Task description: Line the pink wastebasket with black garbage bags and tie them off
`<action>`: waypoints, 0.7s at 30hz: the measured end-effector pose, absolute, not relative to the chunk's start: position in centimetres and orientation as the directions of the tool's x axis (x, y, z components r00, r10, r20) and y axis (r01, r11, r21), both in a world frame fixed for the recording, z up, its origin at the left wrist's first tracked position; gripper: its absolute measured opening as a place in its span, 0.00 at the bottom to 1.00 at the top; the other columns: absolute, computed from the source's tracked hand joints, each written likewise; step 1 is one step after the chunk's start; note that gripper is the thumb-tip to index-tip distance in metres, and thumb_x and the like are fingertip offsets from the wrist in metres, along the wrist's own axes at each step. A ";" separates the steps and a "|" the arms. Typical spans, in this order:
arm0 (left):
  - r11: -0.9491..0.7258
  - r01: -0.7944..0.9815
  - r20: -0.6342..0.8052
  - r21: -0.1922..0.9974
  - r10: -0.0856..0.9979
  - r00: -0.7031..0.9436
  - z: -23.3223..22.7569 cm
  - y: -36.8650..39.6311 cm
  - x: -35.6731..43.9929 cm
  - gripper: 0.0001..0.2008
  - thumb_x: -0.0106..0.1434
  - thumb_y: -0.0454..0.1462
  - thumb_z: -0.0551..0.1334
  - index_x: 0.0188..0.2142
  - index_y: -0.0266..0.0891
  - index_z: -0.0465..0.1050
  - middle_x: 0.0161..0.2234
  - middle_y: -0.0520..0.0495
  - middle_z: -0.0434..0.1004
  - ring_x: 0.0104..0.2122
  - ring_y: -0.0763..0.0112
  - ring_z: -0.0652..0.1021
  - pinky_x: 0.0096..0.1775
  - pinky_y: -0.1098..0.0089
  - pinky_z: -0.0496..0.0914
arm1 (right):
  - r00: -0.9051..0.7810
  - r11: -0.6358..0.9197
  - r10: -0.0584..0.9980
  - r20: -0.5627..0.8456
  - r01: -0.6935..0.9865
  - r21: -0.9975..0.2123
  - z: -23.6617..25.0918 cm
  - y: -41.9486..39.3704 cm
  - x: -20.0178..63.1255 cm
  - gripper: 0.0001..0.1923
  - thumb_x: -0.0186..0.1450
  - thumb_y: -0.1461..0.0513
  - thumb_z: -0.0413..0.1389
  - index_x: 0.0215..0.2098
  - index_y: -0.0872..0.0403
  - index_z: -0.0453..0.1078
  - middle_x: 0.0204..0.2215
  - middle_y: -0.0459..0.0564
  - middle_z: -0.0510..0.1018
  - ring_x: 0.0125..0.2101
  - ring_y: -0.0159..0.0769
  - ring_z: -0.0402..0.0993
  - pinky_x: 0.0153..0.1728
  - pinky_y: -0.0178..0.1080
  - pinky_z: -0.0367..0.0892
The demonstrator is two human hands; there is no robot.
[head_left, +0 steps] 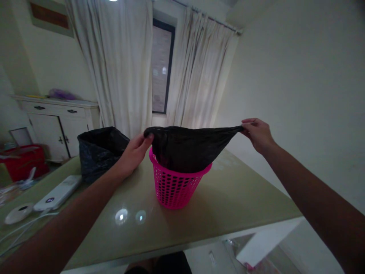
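Note:
A black plastic garbage bag [188,148] is stretched sideways above a pink perforated wastebasket [178,186], its lower part down inside the rim. My left hand [137,154] pinches the bag's upper left edge, just over the basket's left rim. Out to the right, beyond the basket, my right hand [258,135] grips the opposite corner and pulls it to a point. The basket stands upright on the greenish tabletop [236,205]. How far down the bag reaches is hidden by the basket wall.
Left of the basket stands a second container lined with a black bag [98,156]. A white power bank [58,193], a round white device [18,214] and cables [28,224] lie at the table's left. A white cabinet [51,125] and curtains [125,68] are behind.

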State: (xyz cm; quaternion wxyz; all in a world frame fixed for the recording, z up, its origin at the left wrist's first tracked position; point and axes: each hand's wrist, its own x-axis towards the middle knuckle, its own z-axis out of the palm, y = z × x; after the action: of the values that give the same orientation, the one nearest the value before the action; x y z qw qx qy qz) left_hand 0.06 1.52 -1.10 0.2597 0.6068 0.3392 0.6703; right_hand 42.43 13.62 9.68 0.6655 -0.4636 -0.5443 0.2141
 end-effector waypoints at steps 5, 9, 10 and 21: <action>-0.499 -0.497 0.482 0.710 0.859 -0.173 3.0 0.3 1.4 0.07 0.69 0.39 0.68 0.42 0.38 0.83 0.42 0.41 0.88 0.50 0.54 0.86 0.52 0.59 0.82 | 0.064 0.406 0.670 0.740 0.803 -0.437 9.5 13.7 42.8 0.08 0.60 0.66 0.66 0.39 0.53 0.78 0.36 0.51 0.80 0.32 0.38 0.75 0.49 0.53 0.76; -0.530 -0.545 0.484 0.650 0.841 -0.241 6.8 -1.0 1.8 0.12 0.69 0.31 0.59 0.42 0.36 0.83 0.37 0.44 0.86 0.40 0.63 0.85 0.44 0.67 0.82 | -0.092 0.703 0.432 0.897 0.657 -0.271 9.4 10.0 38.1 0.16 0.76 0.50 0.55 0.50 0.51 0.77 0.49 0.58 0.81 0.48 0.46 0.79 0.57 0.55 0.75; -0.558 -0.521 0.507 0.646 0.824 -0.253 7.6 -1.6 2.3 0.12 0.69 0.30 0.59 0.43 0.36 0.83 0.37 0.45 0.85 0.39 0.64 0.85 0.43 0.68 0.81 | -0.182 0.790 0.395 0.901 0.568 -0.232 9.2 8.7 36.3 0.21 0.77 0.46 0.53 0.53 0.50 0.77 0.52 0.57 0.81 0.52 0.47 0.79 0.60 0.56 0.74; -0.702 -0.421 0.697 0.575 0.689 -0.198 5.3 -3.0 0.0 0.21 0.64 0.36 0.61 0.56 0.47 0.81 0.59 0.49 0.85 0.73 0.56 0.69 0.74 0.54 0.63 | -0.800 0.863 0.467 0.376 0.319 -0.393 5.3 7.4 21.8 0.16 0.73 0.52 0.63 0.40 0.57 0.81 0.33 0.49 0.82 0.39 0.41 0.79 0.43 0.40 0.68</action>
State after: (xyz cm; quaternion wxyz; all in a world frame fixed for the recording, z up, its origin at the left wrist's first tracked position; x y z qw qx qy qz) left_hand 0.02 -3.00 5.27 0.3636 0.5184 0.1295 0.7630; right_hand 21.78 7.38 5.32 0.2363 -0.2099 -0.9356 0.1571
